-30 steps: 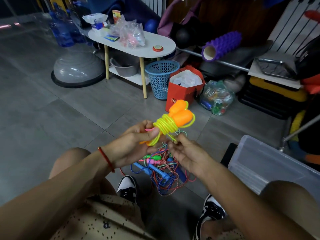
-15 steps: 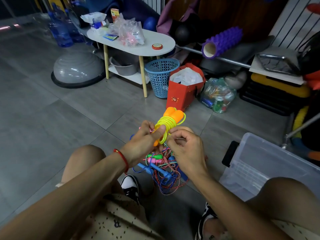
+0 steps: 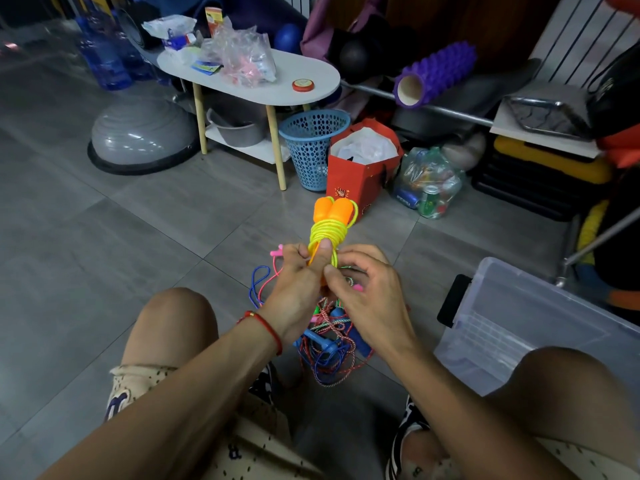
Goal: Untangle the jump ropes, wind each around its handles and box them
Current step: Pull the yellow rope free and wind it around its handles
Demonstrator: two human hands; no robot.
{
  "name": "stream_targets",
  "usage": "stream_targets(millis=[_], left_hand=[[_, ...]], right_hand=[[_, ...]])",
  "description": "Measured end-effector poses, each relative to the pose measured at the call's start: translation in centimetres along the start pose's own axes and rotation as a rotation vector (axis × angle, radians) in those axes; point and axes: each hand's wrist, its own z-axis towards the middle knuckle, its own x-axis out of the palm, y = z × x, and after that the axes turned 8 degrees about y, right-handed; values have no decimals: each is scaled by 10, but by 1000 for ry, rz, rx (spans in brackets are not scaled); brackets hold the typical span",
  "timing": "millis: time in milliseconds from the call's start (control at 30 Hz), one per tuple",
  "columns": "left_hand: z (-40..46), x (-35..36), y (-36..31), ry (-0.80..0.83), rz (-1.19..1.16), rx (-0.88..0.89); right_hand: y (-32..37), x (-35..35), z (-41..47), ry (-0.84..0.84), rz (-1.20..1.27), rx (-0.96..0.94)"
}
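Note:
My left hand (image 3: 298,282) grips a yellow jump rope (image 3: 327,233) wound around its two orange handles (image 3: 332,210), held upright with my thumb pressed on the coils. My right hand (image 3: 367,292) pinches the rope's loose end at the bottom of the coils. Below my hands, a tangled pile of jump ropes (image 3: 329,344) with blue, pink and green handles lies on the floor between my feet. A clear plastic box (image 3: 512,327) stands open on the floor to the right.
A black phone (image 3: 452,299) leans at the box's left edge. Farther off stand a white oval table (image 3: 311,81), a blue basket (image 3: 313,147), a red paper bag (image 3: 360,171), a grey balance dome (image 3: 142,133) and a bag of cans (image 3: 429,188).
The wound rope has swung from tilted right to upright. My right hand moved up against the coils and now pinches the rope's end there.

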Motion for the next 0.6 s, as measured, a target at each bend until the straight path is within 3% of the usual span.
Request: stream_targets(millis=[133,233,467,600], left_hand=[[-1,8,-3,35,-91,-62],[1,4,-1,103,-101,-80],[0,-2,1,222,-186,-177],[-5,-2,0,276,-325,-249]], right_hand=[[-4,-6,8,1,-57,-25],[-5,-12,12,17,-6,66],[6,-37,16,327,502,401],[2,-45,19,440,251,372]])
